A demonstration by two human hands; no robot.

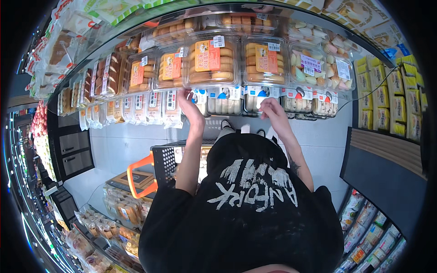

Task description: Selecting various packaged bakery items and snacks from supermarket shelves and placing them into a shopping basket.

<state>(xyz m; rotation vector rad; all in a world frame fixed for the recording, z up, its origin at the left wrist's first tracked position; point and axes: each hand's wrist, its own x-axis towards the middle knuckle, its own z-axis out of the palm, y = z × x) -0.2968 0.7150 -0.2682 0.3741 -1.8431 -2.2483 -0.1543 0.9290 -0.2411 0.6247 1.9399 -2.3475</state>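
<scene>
My left hand (189,103) is raised at the shelf edge, its fingertips beside or under a large clear plastic box of round cakes (212,61); whether they touch it I cannot tell. Right of it, my right hand (272,110) hangs with loosely curled fingers in front of the lower row, near a clear box of white pastries (260,100). No held object shows in it. A second box of round cakes (265,61) sits on the upper tier, above my right hand. White-labelled bagged pastries (170,106) stand just left of my left wrist.
A dark perforated shopping basket or cart (167,160) with an orange handle (131,170) is at my left side. Boxes of pastel-coloured sweets (309,66) stand at the upper right. Yellow packets (380,99) fill a side shelf. More bagged baked goods (124,208) lie at lower left.
</scene>
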